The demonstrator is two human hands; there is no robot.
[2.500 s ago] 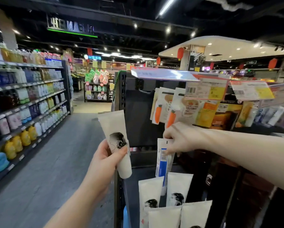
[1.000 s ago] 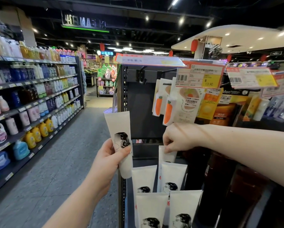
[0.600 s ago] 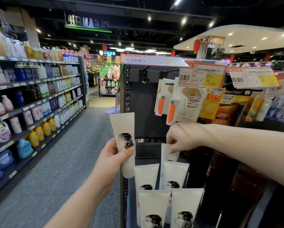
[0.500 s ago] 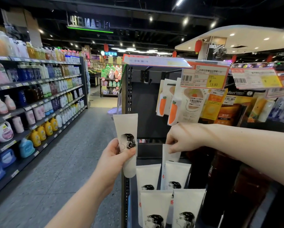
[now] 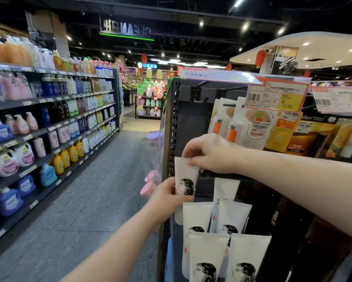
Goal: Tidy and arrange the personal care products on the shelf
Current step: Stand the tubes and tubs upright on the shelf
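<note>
Both my hands are on one white tube (image 5: 186, 174) with a woman's-head print, held upright with its flat crimped end up at the left edge of the black display rack (image 5: 172, 123). My left hand (image 5: 167, 197) grips it around the middle, fingers curled behind and thumb on the front just below the print. My right hand (image 5: 209, 153) pinches the top crimped edge between thumb and fingertips, the other fingers loosely curled. The tube sits above and just left of the matching tubes on the rack: one plain white at the back (image 5: 225, 189), two in the middle row (image 5: 235, 214), two in front (image 5: 208, 255), all crimp-up and overlapping. Its lower end shows below my left hand, touching or just beside the left middle-row tube; I can't tell which. Carrot-print packets (image 5: 232, 127) hang above, under a yellow price tag (image 5: 277, 96). Across the aisle to the left are shelves of yellow bottles (image 5: 65, 157) and other containers.
</note>
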